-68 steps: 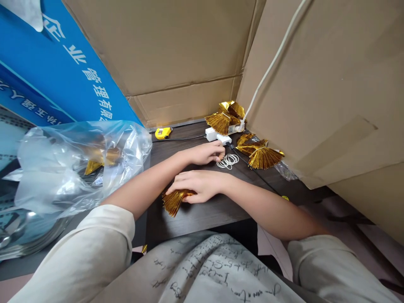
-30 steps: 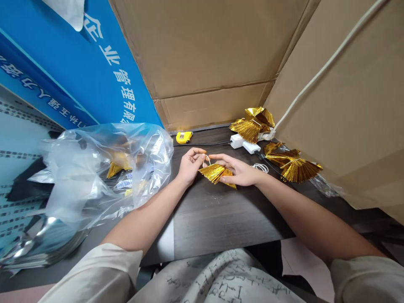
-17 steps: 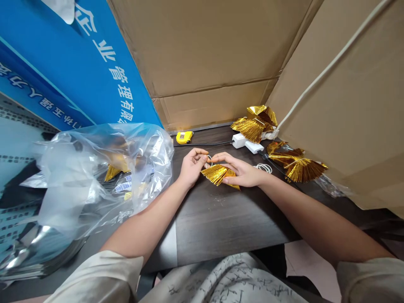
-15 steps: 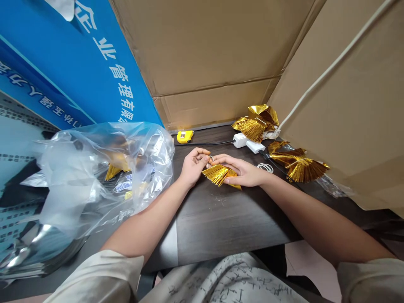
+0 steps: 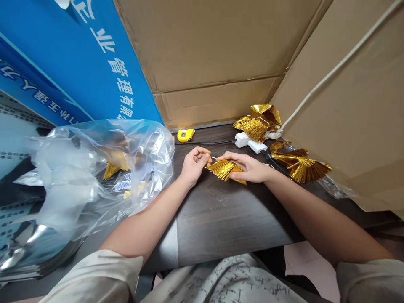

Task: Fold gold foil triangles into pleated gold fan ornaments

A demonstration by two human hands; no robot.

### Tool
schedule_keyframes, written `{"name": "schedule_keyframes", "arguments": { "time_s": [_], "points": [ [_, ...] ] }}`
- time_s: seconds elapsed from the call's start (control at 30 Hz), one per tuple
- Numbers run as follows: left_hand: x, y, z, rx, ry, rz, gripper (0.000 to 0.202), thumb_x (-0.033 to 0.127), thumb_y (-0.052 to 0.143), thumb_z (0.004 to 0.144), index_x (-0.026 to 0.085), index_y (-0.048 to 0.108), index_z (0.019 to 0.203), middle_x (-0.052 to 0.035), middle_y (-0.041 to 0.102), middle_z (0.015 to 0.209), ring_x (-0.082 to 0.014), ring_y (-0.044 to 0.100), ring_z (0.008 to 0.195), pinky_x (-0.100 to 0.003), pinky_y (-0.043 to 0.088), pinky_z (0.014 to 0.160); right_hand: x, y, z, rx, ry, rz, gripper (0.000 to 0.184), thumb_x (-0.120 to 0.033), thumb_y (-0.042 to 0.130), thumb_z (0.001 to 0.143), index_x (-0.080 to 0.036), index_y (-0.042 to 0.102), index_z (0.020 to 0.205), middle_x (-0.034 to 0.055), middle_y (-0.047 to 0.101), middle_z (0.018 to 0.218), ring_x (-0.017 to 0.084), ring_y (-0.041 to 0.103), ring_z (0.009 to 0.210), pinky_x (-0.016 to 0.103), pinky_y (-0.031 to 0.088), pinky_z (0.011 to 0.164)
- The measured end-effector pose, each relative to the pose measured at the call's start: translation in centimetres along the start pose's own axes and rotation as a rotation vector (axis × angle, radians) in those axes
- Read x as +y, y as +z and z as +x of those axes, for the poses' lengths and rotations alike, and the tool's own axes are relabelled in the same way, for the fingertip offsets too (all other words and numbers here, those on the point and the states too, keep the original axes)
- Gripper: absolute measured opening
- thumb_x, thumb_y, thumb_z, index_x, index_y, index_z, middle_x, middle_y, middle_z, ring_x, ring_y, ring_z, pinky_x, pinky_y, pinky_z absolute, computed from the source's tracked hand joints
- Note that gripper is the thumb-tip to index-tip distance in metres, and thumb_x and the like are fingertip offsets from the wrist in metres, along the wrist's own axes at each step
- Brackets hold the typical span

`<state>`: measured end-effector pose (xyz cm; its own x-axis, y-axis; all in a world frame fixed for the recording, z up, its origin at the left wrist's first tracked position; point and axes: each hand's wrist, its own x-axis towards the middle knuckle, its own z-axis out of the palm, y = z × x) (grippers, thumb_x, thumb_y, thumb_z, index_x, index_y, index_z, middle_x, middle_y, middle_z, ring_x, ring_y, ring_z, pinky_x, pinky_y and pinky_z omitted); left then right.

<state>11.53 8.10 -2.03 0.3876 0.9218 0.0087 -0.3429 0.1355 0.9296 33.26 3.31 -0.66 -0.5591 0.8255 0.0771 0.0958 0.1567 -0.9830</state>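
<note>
My right hand (image 5: 246, 167) is closed around a pleated gold foil piece (image 5: 222, 169), its fanned end spreading out toward the left. Between my two hands runs a short stretch of white string (image 5: 213, 158), pinched by the thumb and fingertips of my left hand (image 5: 196, 165). Where the string meets the foil is hidden behind the right fingers. Two more gold foil fans lie to the right, each bound at the middle: one upper fan (image 5: 260, 122) beside the white plugs, and one lower fan (image 5: 304, 166).
A yellow tape measure (image 5: 185, 135) lies near the cardboard wall (image 5: 217, 101). White plugs (image 5: 249, 142) with cables sit at the back right. A clear plastic bag (image 5: 78, 181) with gold pieces inside fills the left. A white cord (image 5: 341, 63) slants down at right.
The string loop between my hands is now drawn into a straight taut length. My right hand has shifted slightly right with the gold foil piece.
</note>
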Motion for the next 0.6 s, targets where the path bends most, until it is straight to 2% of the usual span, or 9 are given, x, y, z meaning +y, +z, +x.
{"name": "schedule_keyframes", "arguments": {
  "time_s": [0.2, 0.27, 0.33, 0.4, 0.5, 0.6],
  "points": [
    [1.2, 0.3, -0.1, 0.022, -0.019, -0.136, 0.056, 0.054, 0.091, 0.065, 0.015, 0.058, 0.088, 0.0064, 0.052, 0.054, -0.0022, 0.038, 0.044, -0.014, 0.026, 0.043, -0.4, -1.2, -0.5, 0.058, 0.007, -0.047, 0.059, -0.050, 0.075, 0.080, -0.021, 0.060, 0.129, 0.0096, 0.060, 0.127, 0.018, 0.062, 0.120, 0.029, 0.052, 0.108],
    [1.8, 0.6, -0.3, 0.033, -0.010, -0.157, 0.054, 0.053, 0.092, 0.065, 0.015, 0.058, 0.086, 0.0081, 0.048, 0.051, -0.0015, 0.035, 0.043, -0.014, 0.031, 0.045, -0.5, -1.4, -0.6, 0.099, 0.013, -0.050, 0.059, -0.051, 0.076, 0.079, -0.022, 0.061, 0.127, 0.0095, 0.062, 0.126, 0.019, 0.063, 0.118, 0.030, 0.054, 0.107],
    [2.2, 0.9, -0.4, 0.050, 0.019, -0.154, 0.052, 0.052, 0.091, 0.066, 0.016, 0.059, 0.084, 0.0095, 0.045, 0.049, -0.0013, 0.035, 0.042, -0.017, 0.042, 0.051, -0.6, -1.4, -0.5, 0.118, 0.025, -0.045, 0.059, -0.051, 0.076, 0.079, -0.021, 0.061, 0.127, 0.0098, 0.063, 0.123, 0.019, 0.064, 0.115, 0.031, 0.055, 0.104],
    [2.4, 1.2, -0.5, 0.086, 0.056, -0.120, 0.051, 0.053, 0.090, 0.067, 0.015, 0.059, 0.082, 0.0091, 0.045, 0.049, -0.0022, 0.038, 0.042, -0.018, 0.048, 0.055, -0.6, -1.4, -0.5, 0.130, 0.034, -0.037, 0.059, -0.049, 0.076, 0.079, -0.020, 0.060, 0.128, 0.0106, 0.063, 0.124, 0.019, 0.064, 0.114, 0.032, 0.056, 0.102],
    [2.5, 1.5, -0.8, 0.111, 0.075, -0.078, 0.051, 0.054, 0.090, 0.067, 0.015, 0.060, 0.080, 0.0062, 0.049, 0.051, -0.0049, 0.047, 0.046, -0.017, 0.043, 0.049, -0.5, -1.3, -0.4, 0.163, 0.026, -0.017, 0.058, -0.044, 0.076, 0.081, -0.020, 0.056, 0.130, 0.0115, 0.062, 0.127, 0.018, 0.065, 0.116, 0.031, 0.057, 0.102],
    [2.4, 1.8, -1.3, 0.038, 0.078, -0.059, 0.048, 0.055, 0.086, 0.072, 0.016, 0.059, 0.080, 0.0042, 0.054, 0.056, -0.0048, 0.045, 0.044, -0.016, 0.038, 0.044, -0.3, -0.9, -0.2, 0.182, 0.015, -0.004, 0.056, -0.041, 0.074, 0.083, -0.021, 0.054, 0.130, 0.0114, 0.062, 0.128, 0.018, 0.064, 0.119, 0.033, 0.056, 0.105]
  ]
}}
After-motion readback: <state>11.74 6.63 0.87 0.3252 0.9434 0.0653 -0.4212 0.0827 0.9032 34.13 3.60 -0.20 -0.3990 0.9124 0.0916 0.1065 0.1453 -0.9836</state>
